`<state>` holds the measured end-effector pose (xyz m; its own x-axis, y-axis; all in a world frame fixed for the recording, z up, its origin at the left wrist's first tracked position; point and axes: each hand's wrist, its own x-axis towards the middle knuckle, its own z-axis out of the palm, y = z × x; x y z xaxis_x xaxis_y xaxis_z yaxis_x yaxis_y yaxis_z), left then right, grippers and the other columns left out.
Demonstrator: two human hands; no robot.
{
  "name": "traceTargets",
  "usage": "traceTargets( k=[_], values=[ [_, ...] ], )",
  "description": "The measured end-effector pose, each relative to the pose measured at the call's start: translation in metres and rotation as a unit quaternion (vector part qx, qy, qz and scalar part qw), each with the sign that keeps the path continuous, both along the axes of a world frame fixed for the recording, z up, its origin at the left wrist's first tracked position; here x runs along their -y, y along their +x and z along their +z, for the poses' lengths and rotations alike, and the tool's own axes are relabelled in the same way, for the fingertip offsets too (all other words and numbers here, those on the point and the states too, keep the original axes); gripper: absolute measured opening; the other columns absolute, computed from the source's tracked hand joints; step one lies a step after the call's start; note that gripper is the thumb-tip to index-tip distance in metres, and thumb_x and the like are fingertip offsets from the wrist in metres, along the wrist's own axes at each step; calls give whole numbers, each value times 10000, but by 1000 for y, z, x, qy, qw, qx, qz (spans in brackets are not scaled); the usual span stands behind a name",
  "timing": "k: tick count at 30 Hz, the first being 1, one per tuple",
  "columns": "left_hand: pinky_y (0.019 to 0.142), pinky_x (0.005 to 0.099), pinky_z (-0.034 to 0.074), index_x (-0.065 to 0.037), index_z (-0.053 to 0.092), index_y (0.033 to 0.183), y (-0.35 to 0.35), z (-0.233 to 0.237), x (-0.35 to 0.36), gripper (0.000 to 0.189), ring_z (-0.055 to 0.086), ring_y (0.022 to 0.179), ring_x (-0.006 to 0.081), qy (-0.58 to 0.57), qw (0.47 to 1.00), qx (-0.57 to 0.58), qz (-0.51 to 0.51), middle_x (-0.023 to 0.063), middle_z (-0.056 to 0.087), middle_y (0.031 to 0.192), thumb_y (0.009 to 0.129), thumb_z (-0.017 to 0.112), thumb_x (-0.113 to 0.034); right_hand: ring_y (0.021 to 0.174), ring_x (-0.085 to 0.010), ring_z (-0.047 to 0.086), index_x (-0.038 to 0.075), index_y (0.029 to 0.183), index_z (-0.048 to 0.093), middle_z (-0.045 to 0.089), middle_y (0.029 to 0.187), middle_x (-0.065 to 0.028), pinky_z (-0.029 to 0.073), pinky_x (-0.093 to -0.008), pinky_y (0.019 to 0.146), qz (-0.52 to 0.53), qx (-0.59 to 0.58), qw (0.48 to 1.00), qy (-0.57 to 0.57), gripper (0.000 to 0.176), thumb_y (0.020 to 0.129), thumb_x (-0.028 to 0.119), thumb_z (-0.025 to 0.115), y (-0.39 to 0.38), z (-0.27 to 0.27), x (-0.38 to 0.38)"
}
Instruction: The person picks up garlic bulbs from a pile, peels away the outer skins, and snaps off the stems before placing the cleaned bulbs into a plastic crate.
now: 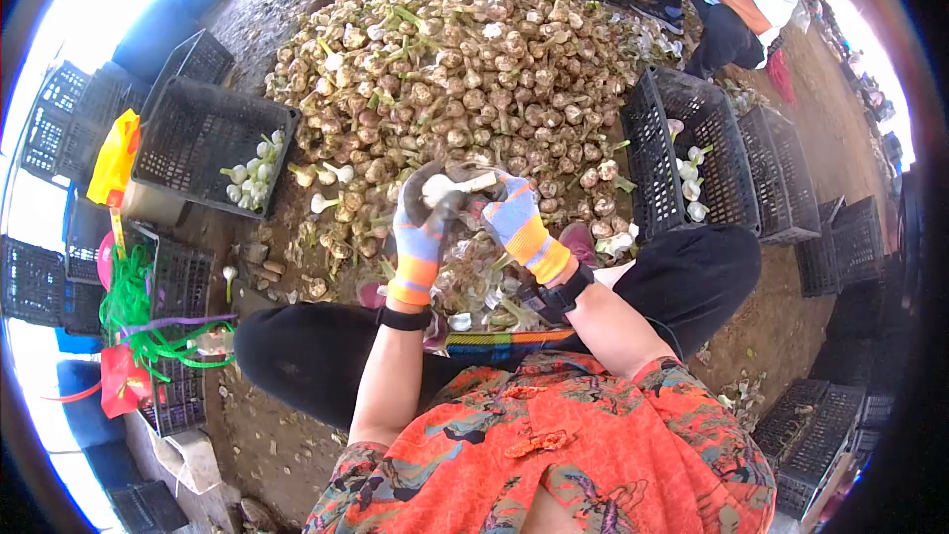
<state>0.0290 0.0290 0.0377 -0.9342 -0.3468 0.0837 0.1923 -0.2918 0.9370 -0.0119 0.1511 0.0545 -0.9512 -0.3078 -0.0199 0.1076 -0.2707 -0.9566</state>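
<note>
The left hand (419,237), gloved, curls its fingers shut around 1 garlic bulb (441,189); the right hand (518,225) pinches the bulb's stem (482,181); both are above the lap, just before the garlic heap (465,59).

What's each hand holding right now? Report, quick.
Left hand: closed on a garlic bulb.
Right hand: curled at its stem; grip cannot be told.
</note>
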Motion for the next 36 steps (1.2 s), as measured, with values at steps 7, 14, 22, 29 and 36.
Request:
traceTargets(
  k=[7, 14, 22, 29, 36],
  values=[
    [447, 177, 403, -34, 494, 1151, 12, 25, 21, 370, 563, 580, 95, 58, 989, 68, -121, 55, 601, 877, 856, 561, -245, 798, -141, 620, -29, 971, 585, 642, 873, -80, 502, -254, 701, 111, 9, 989, -94, 245, 742, -31, 497, -12, -1, -10],
    [580, 219, 472, -33, 441, 1148, 5, -19, 12, 457, 560, 732, 105, -71, 997, -23, -6, 42, 570, 919, 755, 668, -91, 671, -157, 601, -23, 917, 597, 638, 790, -90, 478, -266, 620, -52, -313, 934, 162, 211, 716, -8, 535, -4, -17, 9],
    [558, 220, 470, -31, 458, 1096, 16, 10, 31, 493, 561, 728, 110, 46, 985, 59, -153, 39, 566, 929, 739, 694, -277, 652, -138, 607, -18, 901, 624, 645, 780, -52, 502, -260, 618, 197, 154, 957, -147, 186, 721, 1, 582, -6, -12, 0],
    [654, 292, 520, 1, 483, 1015, 17, 0, 26, 421, 584, 783, 151, 3, 991, 125, -39, 70, 580, 894, 670, 714, -66, 816, -273, 589, 2, 936, 605, 612, 890, -159, 470, -324, 749, 42, -311, 925, 214, 289, 667, -23, 502, -12, -12, 11],
    [658, 237, 490, -13, 442, 1183, 38, 11, 42, 611, 587, 751, 128, -81, 984, 40, -157, 80, 589, 967, 648, 730, -79, 728, -175, 610, -15, 956, 628, 653, 884, -113, 472, -280, 693, -15, 220, 969, -109, 223, 750, 51, 577, -93, -91, 2]
  ],
)
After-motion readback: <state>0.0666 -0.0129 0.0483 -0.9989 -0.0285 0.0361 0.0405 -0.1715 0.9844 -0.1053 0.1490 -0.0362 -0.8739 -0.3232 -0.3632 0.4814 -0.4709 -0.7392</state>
